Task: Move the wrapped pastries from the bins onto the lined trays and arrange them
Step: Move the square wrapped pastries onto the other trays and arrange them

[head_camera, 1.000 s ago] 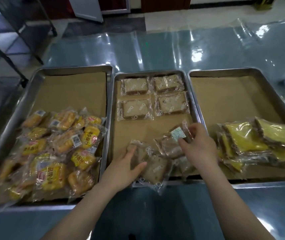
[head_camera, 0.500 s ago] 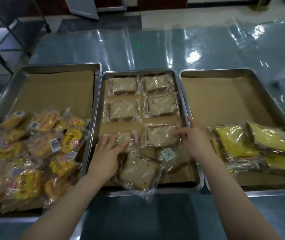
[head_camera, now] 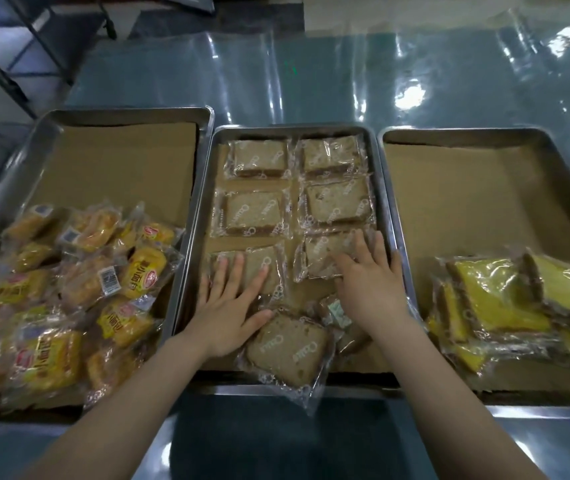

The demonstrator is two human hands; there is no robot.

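Since the cake slices (head_camera: 337,202) are thin sponge in loose clear film, I'd rate them light, soft and easy to dent. The film looks slick and will likely skid on the paper liner (head_camera: 297,296). Best hold, I think: pinch the crimped film edge or lift by two opposite sides. Use a flat palm for nudging, no squeeze on the middle.

Landmark = middle tray (head_camera: 290,129). Four slices sit in a two-by-two block at its far end. The third row is just nearer: left slice (head_camera: 269,265) and right slice (head_camera: 321,252), the right one slightly skewed.

Left hand (head_camera: 228,306): fingers straight and spread, flat on the left slice, pressing, not gripping. Thumb points toward the loose slice (head_camera: 288,351); touching or just beside, can't tell. That loose slice lies tilted at the middle tray's near edge, with a film corner hanging over the rim.

Right hand (head_camera: 370,289): fingers straight and spread, flat on the right slice's near right part, holding nothing. Small packets (head_camera: 337,311) sit partly under its wrist, at the near right of the middle tray.

Yellow buns (head_camera: 69,289) are heaped in the tray left of the middle tray, yellow cakes (head_camera: 501,299) stacked in the tray to its right. Neither is arranged yet.
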